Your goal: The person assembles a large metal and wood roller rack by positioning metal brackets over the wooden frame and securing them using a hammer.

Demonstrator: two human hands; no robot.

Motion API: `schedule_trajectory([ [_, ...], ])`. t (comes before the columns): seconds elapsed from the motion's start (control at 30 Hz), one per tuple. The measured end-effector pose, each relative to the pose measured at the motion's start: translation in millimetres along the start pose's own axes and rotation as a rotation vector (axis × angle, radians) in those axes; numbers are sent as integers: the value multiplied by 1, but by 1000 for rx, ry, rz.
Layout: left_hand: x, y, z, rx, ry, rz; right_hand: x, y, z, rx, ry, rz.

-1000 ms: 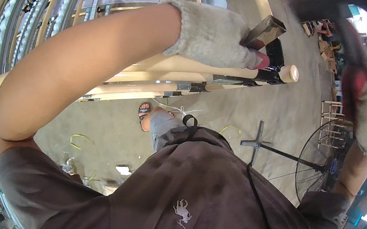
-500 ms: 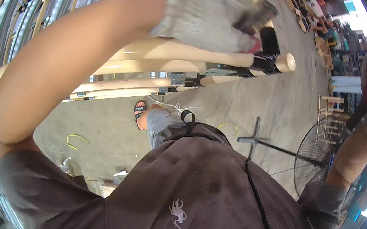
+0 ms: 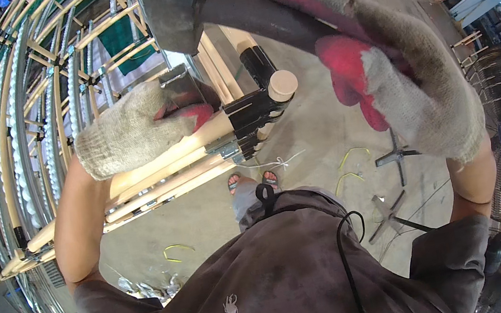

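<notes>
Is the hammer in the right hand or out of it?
In: the gloved right hand is wrapped around the dark handle of the hammer.

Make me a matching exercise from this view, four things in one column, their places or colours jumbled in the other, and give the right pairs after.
Things:
1. hammer
2. square metal tube
3. round pipe end
4. T-shirt

Places or colours:
A. cream
B. held in the left hand
C. worn on the torso
D. held in the right hand

Pairs: 1-D, 2-B, 3-A, 4-C
</notes>
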State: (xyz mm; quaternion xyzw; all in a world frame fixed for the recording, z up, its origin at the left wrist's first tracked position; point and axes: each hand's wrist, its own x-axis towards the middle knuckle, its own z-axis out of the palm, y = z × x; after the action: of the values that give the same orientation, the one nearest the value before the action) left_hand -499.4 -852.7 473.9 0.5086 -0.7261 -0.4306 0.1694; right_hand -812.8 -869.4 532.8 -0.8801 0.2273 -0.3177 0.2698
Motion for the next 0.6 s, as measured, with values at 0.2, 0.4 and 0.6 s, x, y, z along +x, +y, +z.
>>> schedule_trajectory([
  [0.2,-3,-1,-3,161,-21,-177,22,-16,-6,-78,-260,369],
  [0.4,14,1,2,48,-133,-38,13,-38,-43,-236,136,394],
  [0.6,1,-15,-1,134,-46,48,39,-34,-7,-211,-225,394],
])
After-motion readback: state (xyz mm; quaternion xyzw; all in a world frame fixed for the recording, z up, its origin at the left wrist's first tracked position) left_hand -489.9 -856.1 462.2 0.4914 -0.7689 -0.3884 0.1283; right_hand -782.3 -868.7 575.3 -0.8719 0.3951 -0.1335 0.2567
